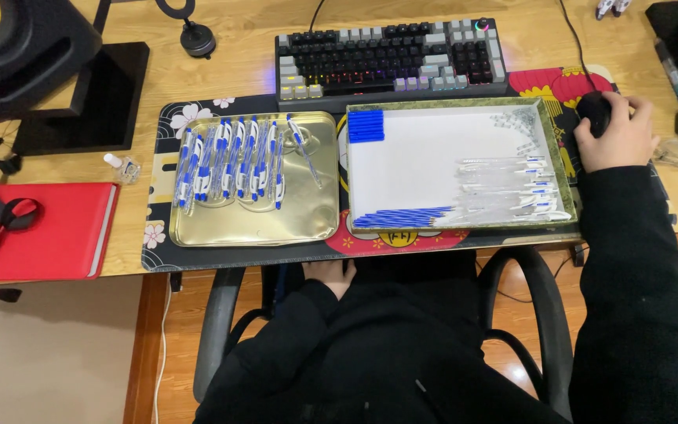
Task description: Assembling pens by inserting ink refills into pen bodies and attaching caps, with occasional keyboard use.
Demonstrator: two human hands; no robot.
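Two hands are seen, and they are set well apart. The right hand (615, 132) is laid over a black computer mouse (595, 110) at the far right of the bench (245, 47), fingers curved down around it in a loose cupped hold; the mouse is largely covered by the palm. The left hand (331, 273) is kept low, below the near edge of the bench and against the dark clothing at the lap; only its knuckles are shown, so how far it is open, and whether anything is held in it, cannot be told.

Just to the left of the right hand a shallow white-floored tray (559, 165) with a patterned green rim is placed. Along its right side clear pen barrels (512, 184) are laid, their long axes running left to right, tips toward the mouse side. Blue refills (402, 217) are bundled along the near-left edge, also lying left to right, and blue caps (366, 126) are stacked in the far-left corner. The barrels are nearer to the right hand than to the left.

Further left, a gold metal tray (315, 228) is filled with assembled blue-and-white pens (233, 161), their long axes running away from the body. A keyboard (390, 56) is set beyond both trays, a red notebook (41, 232) at the far left.
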